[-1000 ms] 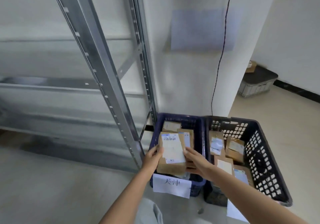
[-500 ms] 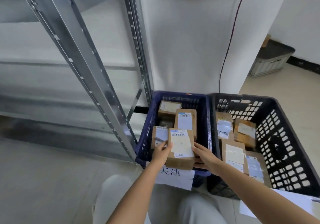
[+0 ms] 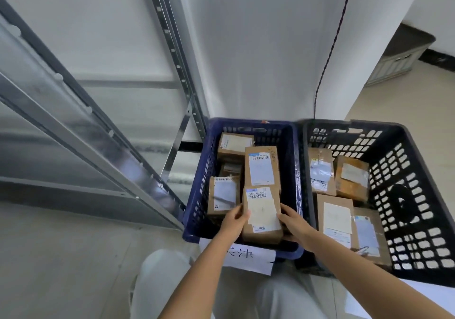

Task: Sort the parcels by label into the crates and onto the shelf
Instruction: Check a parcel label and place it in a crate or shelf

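A brown cardboard parcel (image 3: 261,214) with a white barcode label lies at the near end of the blue crate (image 3: 197,195). My left hand (image 3: 233,222) holds its left side and my right hand (image 3: 294,223) holds its right side. Several other labelled parcels lie in the blue crate behind it, one of them a taller box (image 3: 262,168). The black crate (image 3: 418,195) to the right holds several more parcels (image 3: 336,216). A white paper sign (image 3: 248,257) with handwriting hangs on the blue crate's front.
A grey metal shelf rack (image 3: 81,121) stands on the left, its uprights slanting across the view. A white wall with a dark cable (image 3: 327,55) rises behind the crates. A grey lidded bin (image 3: 398,57) sits at far right on the beige floor. My knees show below.
The parcel has come down from above the blue crate to its near end, still held by both hands. The view has tilted downward and closer to the crates.
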Motion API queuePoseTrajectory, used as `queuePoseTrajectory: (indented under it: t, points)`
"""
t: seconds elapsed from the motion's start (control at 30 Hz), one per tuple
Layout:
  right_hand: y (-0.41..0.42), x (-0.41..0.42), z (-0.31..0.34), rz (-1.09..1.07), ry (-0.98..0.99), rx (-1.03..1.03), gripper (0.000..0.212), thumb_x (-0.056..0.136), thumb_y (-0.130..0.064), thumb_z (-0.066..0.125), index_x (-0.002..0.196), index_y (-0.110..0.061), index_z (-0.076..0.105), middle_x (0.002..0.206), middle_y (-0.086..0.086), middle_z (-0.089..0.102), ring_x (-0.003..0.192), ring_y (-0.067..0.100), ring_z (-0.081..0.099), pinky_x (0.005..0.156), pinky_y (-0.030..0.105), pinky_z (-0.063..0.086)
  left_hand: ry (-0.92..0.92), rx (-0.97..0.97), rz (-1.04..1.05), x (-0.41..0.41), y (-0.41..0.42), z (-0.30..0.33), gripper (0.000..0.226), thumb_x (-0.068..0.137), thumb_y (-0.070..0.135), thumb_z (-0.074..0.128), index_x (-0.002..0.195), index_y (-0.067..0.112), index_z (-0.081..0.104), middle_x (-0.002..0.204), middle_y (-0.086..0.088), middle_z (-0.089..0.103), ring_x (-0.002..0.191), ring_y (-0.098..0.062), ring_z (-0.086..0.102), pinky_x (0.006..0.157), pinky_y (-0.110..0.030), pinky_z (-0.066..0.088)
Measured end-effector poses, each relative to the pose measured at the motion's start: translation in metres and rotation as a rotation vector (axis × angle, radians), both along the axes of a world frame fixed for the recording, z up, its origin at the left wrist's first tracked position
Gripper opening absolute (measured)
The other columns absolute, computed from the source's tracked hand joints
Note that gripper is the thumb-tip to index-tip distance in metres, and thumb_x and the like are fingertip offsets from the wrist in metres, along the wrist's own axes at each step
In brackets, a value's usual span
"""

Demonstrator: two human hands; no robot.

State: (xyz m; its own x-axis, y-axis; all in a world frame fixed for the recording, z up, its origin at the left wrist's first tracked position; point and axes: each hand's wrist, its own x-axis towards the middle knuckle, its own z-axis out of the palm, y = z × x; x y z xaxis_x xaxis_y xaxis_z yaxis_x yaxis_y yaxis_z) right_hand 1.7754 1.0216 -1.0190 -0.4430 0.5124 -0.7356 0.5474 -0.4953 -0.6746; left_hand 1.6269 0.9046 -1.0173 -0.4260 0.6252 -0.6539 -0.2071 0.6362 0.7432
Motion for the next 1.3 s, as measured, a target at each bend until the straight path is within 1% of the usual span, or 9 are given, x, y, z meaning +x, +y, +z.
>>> queuePoseTrajectory:
  t: [0.2, 0.33, 0.4, 0.57, 0.73, 0.9, 1.07, 1.17, 1.3]
  points:
    - [-0.003, 0.001, -0.006, 0.019, 0.004, 0.017, 0.049, 0.105, -0.014, 0.041, 0.152, -0.02, 0.03, 0.143, 0.01, 0.051, 0.115, 0.023, 0.053, 0.093, 0.034, 0.048, 0.025, -0.017, -0.009, 0.0, -0.002, -0.007, 0.047, 0.102, 0.029, 0.048, 0.149, 0.026, 0.038, 0.142, -0.002, 0.052, 0.128, -0.022, 0.051, 0.101, -0.038, 0.048]
    - [-0.008, 0.001, -0.015, 0.043, -0.014, 0.05, 0.05, 0.105, -0.016, 0.04, 0.153, -0.02, 0.026, 0.146, 0.01, 0.047, 0.126, 0.026, 0.05, 0.109, 0.043, 0.042, 0.05, -0.026, -0.03, -0.001, -0.001, -0.018, 0.05, 0.102, 0.028, 0.05, 0.15, 0.025, 0.037, 0.144, -0.001, 0.051, 0.129, -0.022, 0.05, 0.104, -0.04, 0.047]
    - [-0.012, 0.0, -0.018, 0.04, -0.027, 0.066, 0.05, 0.106, -0.015, 0.038, 0.154, -0.019, 0.024, 0.149, 0.01, 0.044, 0.131, 0.027, 0.046, 0.112, 0.043, 0.039, 0.077, -0.044, -0.052, 0.0, -0.001, -0.026, 0.049, 0.102, 0.027, 0.049, 0.15, 0.024, 0.038, 0.144, -0.001, 0.051, 0.128, -0.021, 0.051, 0.105, -0.039, 0.046]
    - [-0.019, -0.009, -0.03, 0.024, -0.123, 0.117, 0.051, 0.106, -0.012, 0.032, 0.156, -0.017, 0.02, 0.149, 0.012, 0.043, 0.133, 0.028, 0.043, 0.106, 0.037, 0.038, 0.117, -0.125, -0.158, 0.002, 0.011, -0.044, 0.047, 0.104, 0.021, 0.044, 0.15, 0.022, 0.037, 0.144, -0.005, 0.051, 0.131, -0.024, 0.049, 0.108, -0.041, 0.044]
    - [-0.022, -0.015, -0.048, -0.025, -0.217, 0.147, 0.053, 0.105, -0.01, 0.034, 0.154, -0.022, 0.02, 0.143, 0.017, 0.046, 0.118, 0.03, 0.049, 0.095, 0.04, 0.043, 0.161, -0.212, -0.192, 0.002, 0.016, -0.06, 0.046, 0.099, 0.012, 0.053, 0.144, 0.016, 0.045, 0.141, -0.008, 0.054, 0.129, -0.026, 0.05, 0.105, -0.042, 0.046]
    - [-0.021, -0.016, -0.053, 0.084, -0.303, 0.193, 0.053, 0.104, -0.013, 0.04, 0.153, -0.02, 0.022, 0.139, 0.019, 0.05, 0.121, 0.036, 0.052, 0.093, 0.04, 0.045, 0.184, -0.239, -0.236, -0.013, 0.013, -0.059, 0.047, 0.097, 0.011, 0.058, 0.143, 0.013, 0.047, 0.14, -0.013, 0.053, 0.129, -0.03, 0.05, 0.101, -0.046, 0.049]
    - [-0.019, -0.016, -0.048, 0.216, -0.339, 0.24, 0.048, 0.104, -0.02, 0.041, 0.149, -0.015, 0.024, 0.132, 0.015, 0.055, 0.116, 0.033, 0.056, 0.094, 0.043, 0.048, 0.187, -0.271, -0.331, -0.024, 0.013, -0.052, 0.04, 0.097, 0.016, 0.058, 0.136, 0.017, 0.053, 0.131, -0.01, 0.06, 0.118, -0.026, 0.059, 0.092, -0.039, 0.056]
    - [-0.018, -0.016, -0.049, 0.257, -0.342, 0.272, 0.048, 0.104, -0.02, 0.042, 0.149, -0.015, 0.026, 0.132, 0.014, 0.056, 0.116, 0.033, 0.057, 0.096, 0.044, 0.047, 0.234, -0.286, -0.364, -0.027, 0.015, -0.058, 0.04, 0.097, 0.018, 0.059, 0.136, 0.019, 0.054, 0.132, -0.008, 0.06, 0.12, -0.025, 0.057, 0.096, -0.042, 0.052]
    - [-0.022, -0.015, -0.05, 0.23, -0.323, 0.296, 0.051, 0.104, -0.016, 0.042, 0.152, -0.017, 0.024, 0.136, 0.015, 0.055, 0.119, 0.034, 0.056, 0.094, 0.042, 0.048, 0.234, -0.266, -0.302, -0.018, 0.012, -0.064, 0.045, 0.097, 0.012, 0.058, 0.141, 0.016, 0.05, 0.141, -0.007, 0.054, 0.132, -0.026, 0.048, 0.108, -0.043, 0.043]
